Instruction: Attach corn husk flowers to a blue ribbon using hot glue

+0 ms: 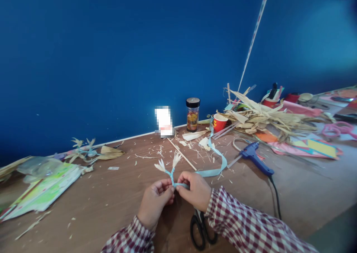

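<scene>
As the left hand (155, 203) pinches a forked flower stem (172, 177) at lower centre, the right hand's (197, 188) fingers hold light-blue ribbon (214, 172), apparently mid-wrap, the next turn needing steady tension.

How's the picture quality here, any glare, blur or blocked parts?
Head view: pale haze on the blue wall at upper right; the top-right corner dark; coarse pixels covering a patch left of the jar; the tabletop softer toward the far left, the left hand and right hand clearer.
</scene>
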A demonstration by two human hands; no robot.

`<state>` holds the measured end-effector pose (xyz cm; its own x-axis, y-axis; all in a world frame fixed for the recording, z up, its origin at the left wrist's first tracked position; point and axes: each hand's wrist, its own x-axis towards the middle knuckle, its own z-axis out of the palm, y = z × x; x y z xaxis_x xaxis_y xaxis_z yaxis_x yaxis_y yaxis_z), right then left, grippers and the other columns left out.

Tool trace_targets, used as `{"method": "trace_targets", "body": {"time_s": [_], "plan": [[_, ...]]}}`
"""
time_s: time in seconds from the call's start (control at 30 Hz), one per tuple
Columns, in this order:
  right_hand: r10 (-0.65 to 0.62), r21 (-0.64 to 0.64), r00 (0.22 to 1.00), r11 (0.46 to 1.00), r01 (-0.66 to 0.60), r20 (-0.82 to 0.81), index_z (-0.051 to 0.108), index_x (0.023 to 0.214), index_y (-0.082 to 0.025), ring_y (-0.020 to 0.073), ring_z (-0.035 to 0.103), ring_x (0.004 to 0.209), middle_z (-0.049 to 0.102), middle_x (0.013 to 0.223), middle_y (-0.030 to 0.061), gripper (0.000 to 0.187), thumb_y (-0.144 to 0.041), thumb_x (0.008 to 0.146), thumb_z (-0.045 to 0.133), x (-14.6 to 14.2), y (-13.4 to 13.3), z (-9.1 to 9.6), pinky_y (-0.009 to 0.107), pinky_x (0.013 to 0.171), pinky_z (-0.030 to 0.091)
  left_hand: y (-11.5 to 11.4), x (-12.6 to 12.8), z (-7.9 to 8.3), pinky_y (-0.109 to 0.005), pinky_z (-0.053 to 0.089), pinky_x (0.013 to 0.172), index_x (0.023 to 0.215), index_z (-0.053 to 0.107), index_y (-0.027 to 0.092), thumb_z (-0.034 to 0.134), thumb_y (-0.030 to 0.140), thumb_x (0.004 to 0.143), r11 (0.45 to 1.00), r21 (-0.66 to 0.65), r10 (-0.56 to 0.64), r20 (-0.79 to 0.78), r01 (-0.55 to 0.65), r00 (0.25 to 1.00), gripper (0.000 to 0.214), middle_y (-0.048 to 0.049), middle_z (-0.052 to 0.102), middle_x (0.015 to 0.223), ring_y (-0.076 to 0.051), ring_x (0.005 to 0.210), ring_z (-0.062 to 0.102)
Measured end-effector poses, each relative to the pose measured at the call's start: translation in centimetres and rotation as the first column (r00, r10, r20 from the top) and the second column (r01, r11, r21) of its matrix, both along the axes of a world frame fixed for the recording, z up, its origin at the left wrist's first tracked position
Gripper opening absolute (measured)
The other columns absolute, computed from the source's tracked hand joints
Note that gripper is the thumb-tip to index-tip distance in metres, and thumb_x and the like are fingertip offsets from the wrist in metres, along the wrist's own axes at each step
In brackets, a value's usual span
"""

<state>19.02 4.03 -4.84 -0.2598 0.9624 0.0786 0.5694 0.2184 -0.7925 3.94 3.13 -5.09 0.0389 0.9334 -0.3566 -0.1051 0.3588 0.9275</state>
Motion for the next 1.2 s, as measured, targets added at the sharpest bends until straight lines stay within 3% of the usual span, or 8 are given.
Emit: {"method": "trace_targets", "body": {"time_s": [1.0,1.2], "plan": [[0.001,0.013,1.000,1.000,-0.001,0.007,0.055,0.071,-0.017,0.0083,0.045,0.053,0.053,0.057,-0.0034,0.007,-0.023,0.073,0.053,0.08,-0.03,-0.06,0.020,0.049,0.029,0.02,-0.02,-0.07,-0.017,0.046,0.050,0.084,0.063,0.012,0.072,0.029,0.057,1.000,0.005,0.001,0.025,-0.001,1.000,0.034,-0.0009,0.064,0.065,-0.006,0.051,0.054],[-0.013,0.016,0.998,1.000,0.014,-0.057,0.057,0.076,-0.018,0.0085,0.046,0.055,0.056,0.061,-0.0030,0.009,-0.024,0.075,0.051,0.12,0.03,0.10,0.020,0.051,0.031,-0.01,-0.03,0.01,-0.017,0.047,0.049,0.084,0.063,0.012,0.073,0.030,0.055,1.000,0.000,0.005,0.041,-0.005,0.999,0.036,-0.0004,0.063,0.065,-0.006,0.051,0.054]]}}
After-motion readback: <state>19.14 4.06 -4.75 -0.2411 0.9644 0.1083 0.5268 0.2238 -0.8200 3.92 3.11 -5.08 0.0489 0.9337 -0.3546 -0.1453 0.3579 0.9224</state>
